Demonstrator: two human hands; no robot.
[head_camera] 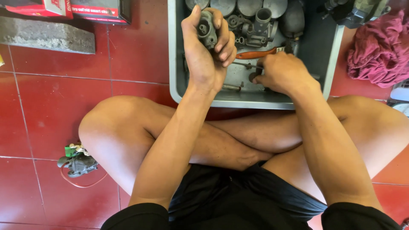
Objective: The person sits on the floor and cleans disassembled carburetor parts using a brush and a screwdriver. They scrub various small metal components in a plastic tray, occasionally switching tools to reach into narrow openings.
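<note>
The person sits cross-legged on the red tiled floor [55, 106] with a shallow grey metal tray [172, 59] just beyond the knees. The left hand [206, 47] is clenched around a small grey cast-metal carburettor body [206, 27], lifted clear above the tray, thumb up one side and fingers curled over the other. The grip looks firm, yet the casting is lumpy and probably oily; a slip would likely drop it onto the loose parts below, and a knock could mar a machined face or scatter small pieces.

The right hand [281, 72] is down in the tray, fingers bent and closed towards the tray floor near a thin metal rod [245, 64] and beside an orange-handled tool [255, 54]. Whether it actually pinches something cannot be told, since the knuckles hide the fingertips. A tiny part picked up this way could easily roll off, and the cluttered tray would make it hard to find.

More grey castings and round metal caps [255, 17] crowd the far end of the tray. A crumpled dark pink rag [377, 47] lies on the floor to the right. Another grey metal part with a green piece and red wire [76, 162] sits beside the left knee, where a shifting leg might kick it.
</note>
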